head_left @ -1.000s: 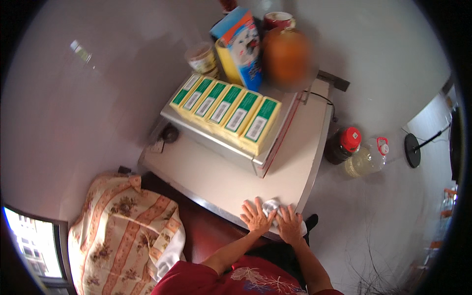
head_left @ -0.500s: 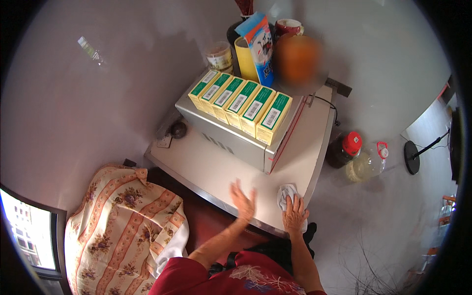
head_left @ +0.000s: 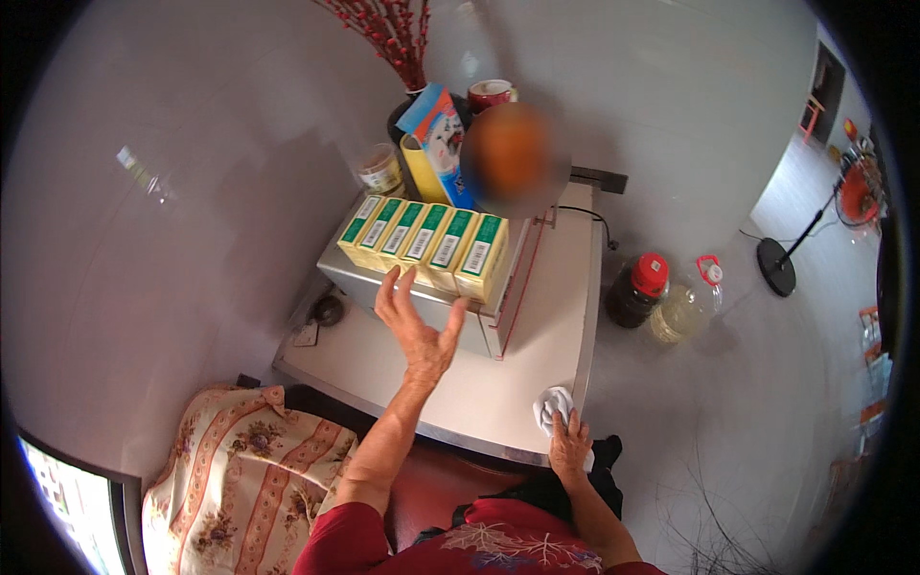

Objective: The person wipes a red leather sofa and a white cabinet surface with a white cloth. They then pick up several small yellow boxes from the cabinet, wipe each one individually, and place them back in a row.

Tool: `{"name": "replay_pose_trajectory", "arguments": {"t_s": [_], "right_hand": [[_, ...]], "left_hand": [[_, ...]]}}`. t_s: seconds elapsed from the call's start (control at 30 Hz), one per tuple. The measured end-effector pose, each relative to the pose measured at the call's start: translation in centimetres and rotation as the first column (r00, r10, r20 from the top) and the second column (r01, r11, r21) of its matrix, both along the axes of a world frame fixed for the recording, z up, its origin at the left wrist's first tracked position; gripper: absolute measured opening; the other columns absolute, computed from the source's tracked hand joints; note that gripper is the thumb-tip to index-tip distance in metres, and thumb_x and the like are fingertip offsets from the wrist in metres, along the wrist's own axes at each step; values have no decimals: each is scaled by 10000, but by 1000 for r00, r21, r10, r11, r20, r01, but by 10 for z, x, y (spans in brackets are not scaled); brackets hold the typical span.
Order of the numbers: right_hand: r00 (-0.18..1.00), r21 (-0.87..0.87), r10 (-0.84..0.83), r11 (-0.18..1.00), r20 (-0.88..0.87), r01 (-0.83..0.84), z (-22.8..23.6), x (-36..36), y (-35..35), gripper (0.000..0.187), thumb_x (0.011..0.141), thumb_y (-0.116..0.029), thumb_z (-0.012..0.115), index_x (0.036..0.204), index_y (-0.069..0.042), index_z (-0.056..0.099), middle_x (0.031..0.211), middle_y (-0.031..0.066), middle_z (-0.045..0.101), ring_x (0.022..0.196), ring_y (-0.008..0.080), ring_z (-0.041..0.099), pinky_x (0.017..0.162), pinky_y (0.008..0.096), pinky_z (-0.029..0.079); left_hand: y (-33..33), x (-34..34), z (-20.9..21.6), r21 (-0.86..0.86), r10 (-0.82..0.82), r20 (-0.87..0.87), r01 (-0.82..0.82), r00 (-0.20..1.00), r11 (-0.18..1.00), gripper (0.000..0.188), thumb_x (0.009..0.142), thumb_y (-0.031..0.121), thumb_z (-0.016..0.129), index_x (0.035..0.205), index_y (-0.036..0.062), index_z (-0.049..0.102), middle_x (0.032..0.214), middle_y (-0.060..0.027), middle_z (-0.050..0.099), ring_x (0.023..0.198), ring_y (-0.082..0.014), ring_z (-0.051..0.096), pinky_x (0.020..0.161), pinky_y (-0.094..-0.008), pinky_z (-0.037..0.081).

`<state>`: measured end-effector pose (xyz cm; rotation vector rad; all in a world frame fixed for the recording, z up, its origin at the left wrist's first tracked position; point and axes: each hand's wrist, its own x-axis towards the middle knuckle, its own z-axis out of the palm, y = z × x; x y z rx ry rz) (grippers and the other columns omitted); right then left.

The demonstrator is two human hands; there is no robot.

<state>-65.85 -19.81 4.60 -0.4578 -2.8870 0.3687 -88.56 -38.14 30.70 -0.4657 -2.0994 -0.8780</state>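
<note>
On my feed the left hand (head_left: 420, 335) is spread, holding nothing, near six yellow boxes (head_left: 420, 240), green-topped with white labels; the right hand (head_left: 570, 446) touches a crumpled whitish cloth (head_left: 549, 402) by the tabletop's (head_left: 498, 407) near right corner, grip unclear to me

On the table (head_left: 494, 393), boxes (head_left: 419, 241) sit atop the case (head_left: 367, 290) — the cloth (head_left: 547, 406) lies before it, rightward.

Left hand (head_left: 424, 347) near 6 yellow boxes (head_left: 425, 240), right hand (head_left: 570, 448) touching white cloth (head_left: 553, 404)
</note>
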Motion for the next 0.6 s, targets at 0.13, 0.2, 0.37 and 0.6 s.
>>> {"name": "replay_pose_trajectory", "arguments": {"t_s": [0.13, 0.2, 0.37, 0.6], "right_hand": [[999, 19, 46, 999, 7, -46, 4, 11, 6, 528, 769, -146, 610, 1280, -206, 493, 1344, 145, 404, 1072, 391, 460, 733, 555, 436], [999, -4, 44, 999, 16, -44, 9, 15, 4, 531, 769, -144, 611, 1281, -215, 490, 1343, 143, 403, 1073, 392, 459, 730, 554, 435], [999, -41, 43, 998, -13, -43, 24, 17, 3, 379, 825, -166, 569, 1199, -213, 533, 1271, 139, 444, 1006, 372, 493, 679, 540, 450], [999, -299, -31, 954, -14, 25, 21, 14, 12, 481, 699, -96, 651, 1164, -173, 558, 1109, 118, 525, 902, 357, 534, 713, 477, 459]], "left_hand": [[48, 0, -4, -219, 126, -16, -126, 992, 967, 705, 812, 443, 656, 1382, 141, 373, 1426, -192, 139, 1314, -397, 93, 1037, -542, 135], [56, -3, -16, -229, 135, 5, -131, 991, 965, 628, 807, 370, 685, 1355, 183, 443, 1438, -189, 123, 1320, -403, 77, 1035, -542, 115], [64, -2, -20, -279, 128, -90, -149, 988, 949, 564, 784, 225, 718, 1302, 239, 496, 1434, -170, 193, 1309, -383, 145, 993, -519, 157], [73, 4, -24, -289, -88, -164, 38, 983, 957, 570, 718, -9, 647, 1247, 159, 516, 1205, -95, 493, 1127, -298, 423, 933, -439, 310]]}}
